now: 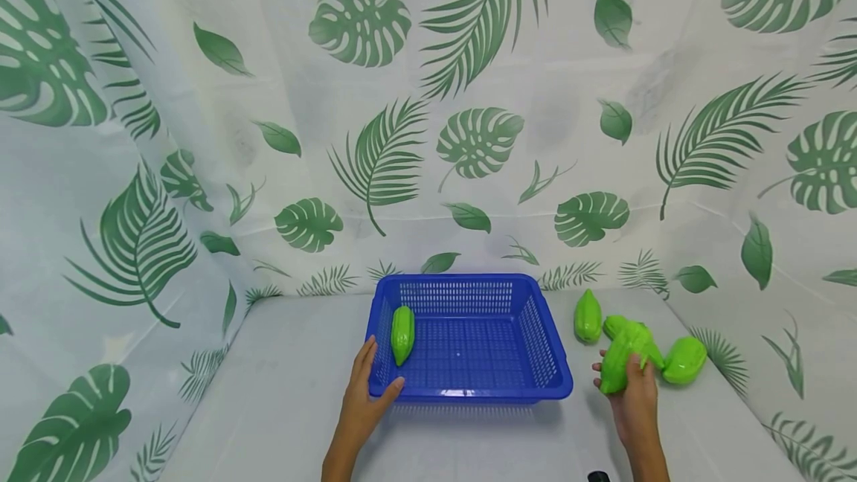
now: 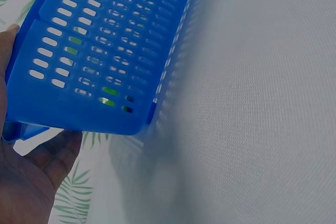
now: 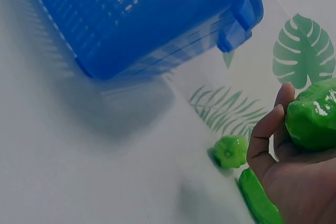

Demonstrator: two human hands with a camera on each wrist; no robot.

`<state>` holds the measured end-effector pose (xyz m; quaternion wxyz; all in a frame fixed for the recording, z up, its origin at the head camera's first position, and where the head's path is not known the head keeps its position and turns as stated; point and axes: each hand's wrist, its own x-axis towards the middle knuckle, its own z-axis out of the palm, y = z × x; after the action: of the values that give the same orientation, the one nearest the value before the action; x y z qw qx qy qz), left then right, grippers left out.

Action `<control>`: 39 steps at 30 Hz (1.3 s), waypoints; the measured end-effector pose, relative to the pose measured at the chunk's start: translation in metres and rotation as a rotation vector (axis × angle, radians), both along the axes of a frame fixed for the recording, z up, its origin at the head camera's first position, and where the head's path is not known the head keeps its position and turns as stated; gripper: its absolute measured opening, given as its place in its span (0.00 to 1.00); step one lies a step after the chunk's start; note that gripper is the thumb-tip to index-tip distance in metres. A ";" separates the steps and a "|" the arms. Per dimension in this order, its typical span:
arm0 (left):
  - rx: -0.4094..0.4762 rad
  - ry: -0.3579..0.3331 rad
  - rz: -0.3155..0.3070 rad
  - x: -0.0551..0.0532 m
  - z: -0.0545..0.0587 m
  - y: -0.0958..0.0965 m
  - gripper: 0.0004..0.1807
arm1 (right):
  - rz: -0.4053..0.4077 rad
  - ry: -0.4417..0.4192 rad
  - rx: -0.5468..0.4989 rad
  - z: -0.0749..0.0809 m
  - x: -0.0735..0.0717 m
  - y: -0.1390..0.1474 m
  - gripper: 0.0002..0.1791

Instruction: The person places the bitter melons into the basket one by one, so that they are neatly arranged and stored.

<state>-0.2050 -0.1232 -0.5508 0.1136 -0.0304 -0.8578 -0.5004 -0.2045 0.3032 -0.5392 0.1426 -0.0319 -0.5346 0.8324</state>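
My right hand (image 1: 632, 393) grips a glossy bright green ridged fruit (image 1: 619, 363), to the right of the blue basket. In the right wrist view, thumb and fingers curl round this fruit (image 3: 315, 114). Behind it on the table more green fruits show, partly hidden by the held one. My left hand (image 1: 361, 396) rests at the basket's near left corner, thumb along the front rim and straight fingers along the left side. The slotted blue basket (image 1: 469, 394) holds one long green fruit (image 1: 402, 335) lying against its left wall. The left wrist view shows the basket's outer wall (image 2: 105, 114) close up.
A long green fruit (image 1: 588, 316) lies right of the basket, and a rounder one (image 1: 684, 360) lies farther right. White cloth with green leaf prints (image 1: 428, 192) hangs behind and at both sides. A small black object (image 1: 598, 476) pokes in at the bottom edge.
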 end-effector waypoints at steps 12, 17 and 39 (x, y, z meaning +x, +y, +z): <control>-0.004 0.006 0.009 0.001 0.001 0.000 0.47 | -0.032 -0.031 -0.124 0.014 -0.005 -0.008 0.23; -0.018 0.023 0.014 0.001 0.000 0.000 0.47 | -0.076 -0.087 -0.102 0.021 -0.008 -0.013 0.27; -0.020 0.027 0.009 0.000 0.000 0.001 0.46 | 0.187 0.106 0.128 0.055 -0.029 -0.038 0.27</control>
<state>-0.2046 -0.1223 -0.5508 0.1270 -0.0345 -0.8614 -0.4906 -0.2340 0.2650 -0.4838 0.0944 0.0714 -0.5790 0.8067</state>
